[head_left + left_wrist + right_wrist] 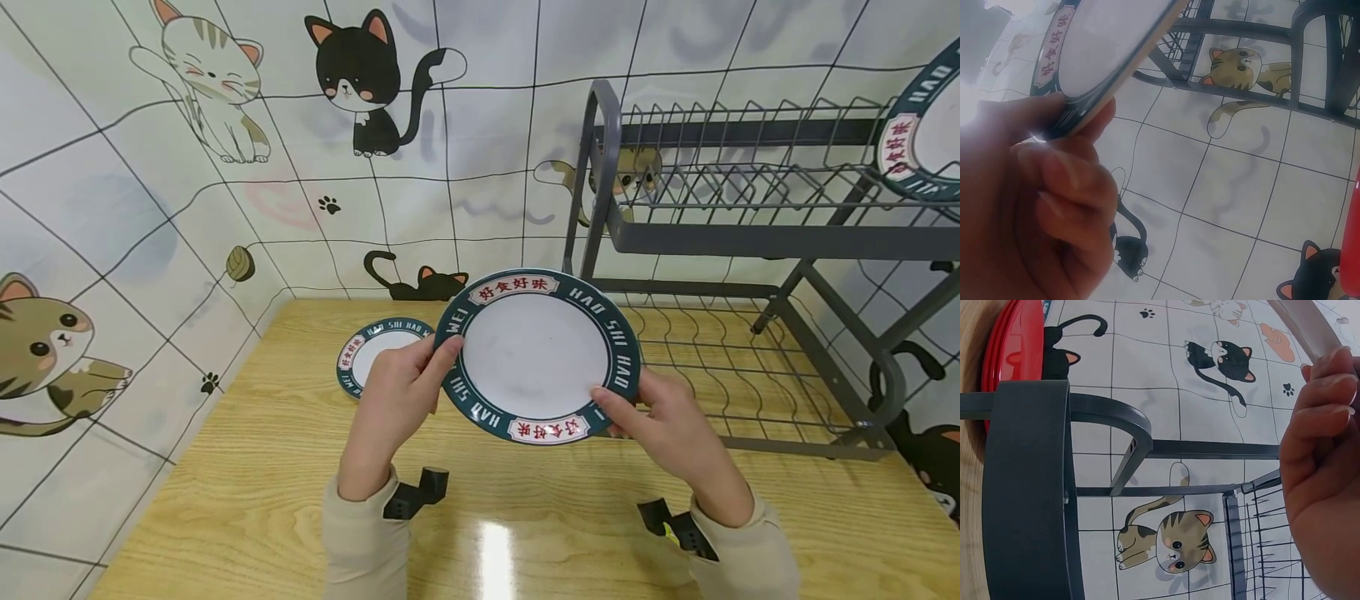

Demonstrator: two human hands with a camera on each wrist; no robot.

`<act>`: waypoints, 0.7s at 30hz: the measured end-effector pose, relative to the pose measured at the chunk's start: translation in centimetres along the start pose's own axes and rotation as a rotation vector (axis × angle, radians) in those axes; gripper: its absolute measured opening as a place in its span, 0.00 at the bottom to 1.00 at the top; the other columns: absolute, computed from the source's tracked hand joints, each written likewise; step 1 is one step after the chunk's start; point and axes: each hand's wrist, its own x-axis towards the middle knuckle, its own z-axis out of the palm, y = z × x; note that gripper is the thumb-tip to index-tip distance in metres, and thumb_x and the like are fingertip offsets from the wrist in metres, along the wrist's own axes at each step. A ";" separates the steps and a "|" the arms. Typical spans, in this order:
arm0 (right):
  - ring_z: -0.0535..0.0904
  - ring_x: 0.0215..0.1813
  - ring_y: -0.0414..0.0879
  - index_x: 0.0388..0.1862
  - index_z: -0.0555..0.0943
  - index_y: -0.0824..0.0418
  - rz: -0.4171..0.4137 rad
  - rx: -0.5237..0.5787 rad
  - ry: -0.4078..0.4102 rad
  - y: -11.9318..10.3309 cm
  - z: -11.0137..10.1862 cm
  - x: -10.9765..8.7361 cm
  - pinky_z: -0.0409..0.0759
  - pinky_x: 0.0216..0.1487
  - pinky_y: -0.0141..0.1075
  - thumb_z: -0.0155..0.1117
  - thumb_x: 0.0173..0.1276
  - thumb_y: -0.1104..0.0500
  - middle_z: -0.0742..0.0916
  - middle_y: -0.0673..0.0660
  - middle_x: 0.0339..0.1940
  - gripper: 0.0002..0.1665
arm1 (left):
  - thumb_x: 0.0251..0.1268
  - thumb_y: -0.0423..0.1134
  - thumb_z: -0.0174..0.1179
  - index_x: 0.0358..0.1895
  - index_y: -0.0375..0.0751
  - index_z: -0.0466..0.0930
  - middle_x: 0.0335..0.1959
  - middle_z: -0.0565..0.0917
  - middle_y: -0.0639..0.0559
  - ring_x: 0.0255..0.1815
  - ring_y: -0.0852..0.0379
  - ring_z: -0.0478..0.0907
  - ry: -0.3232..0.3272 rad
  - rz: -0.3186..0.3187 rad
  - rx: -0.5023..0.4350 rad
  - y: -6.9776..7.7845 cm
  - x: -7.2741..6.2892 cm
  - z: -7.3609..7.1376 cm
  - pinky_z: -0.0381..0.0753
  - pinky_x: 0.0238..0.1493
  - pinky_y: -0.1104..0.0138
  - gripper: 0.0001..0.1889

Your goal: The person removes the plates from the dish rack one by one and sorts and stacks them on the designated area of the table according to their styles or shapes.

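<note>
A round white plate (536, 354) with a dark green lettered rim is held up over the table by both hands. My left hand (397, 392) pinches its left rim, thumb on the front face. On the lower right rim, my right hand (667, 421) grips with its thumb on the front and its fingers behind. The left wrist view shows the left hand (1060, 200) with curled fingers at the plate's edge (1072, 122). In the right wrist view the right hand (1329, 469) holds the pale rim (1307, 328). Behind the left hand, a similar plate (375, 354) lies on the table.
To the right stands a grey two-tier dish rack (750, 242) with wire slots. Another green-rimmed plate (930, 133) stands in its upper tier. Red stacked dishes (1019, 350) appear in the right wrist view. A cat-patterned tiled wall (487, 208) backs the wooden table (525, 508).
</note>
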 end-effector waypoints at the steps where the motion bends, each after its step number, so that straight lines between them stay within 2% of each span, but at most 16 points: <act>1: 0.73 0.18 0.41 0.42 0.77 0.57 0.007 -0.005 -0.002 -0.1 0.0 0.0 0.73 0.19 0.32 0.58 0.62 0.65 0.81 0.45 0.22 0.10 | 0.63 0.61 0.42 0.21 0.51 0.72 0.05 0.67 0.60 0.08 0.61 0.64 -0.004 -0.006 -0.001 -0.1 0.0 0.0 0.63 0.13 0.66 0.22; 8: 0.74 0.18 0.38 0.39 0.77 0.58 0.035 -0.046 -0.006 -0.2 0.4 0.3 0.75 0.20 0.32 0.61 0.60 0.62 0.81 0.44 0.20 0.07 | 0.61 0.63 0.42 0.21 0.50 0.72 0.06 0.68 0.57 0.09 0.58 0.65 -0.035 -0.051 -0.027 -1.0 0.1 -0.3 0.63 0.12 0.65 0.23; 16: 0.76 0.19 0.42 0.40 0.77 0.57 0.100 -0.012 -0.005 -0.1 0.4 0.3 0.76 0.20 0.33 0.62 0.60 0.59 0.81 0.46 0.21 0.10 | 0.62 0.61 0.43 0.25 0.51 0.75 0.05 0.67 0.56 0.07 0.58 0.64 -0.053 -0.007 -0.085 -1.2 0.0 -0.7 0.62 0.11 0.65 0.21; 21: 0.76 0.20 0.42 0.42 0.77 0.55 0.106 0.003 -0.010 0.0 0.4 0.2 0.75 0.20 0.33 0.64 0.58 0.59 0.81 0.46 0.21 0.12 | 0.63 0.59 0.44 0.24 0.50 0.75 0.05 0.67 0.57 0.07 0.59 0.64 -0.024 0.039 -0.098 -1.2 0.1 -0.7 0.61 0.10 0.66 0.20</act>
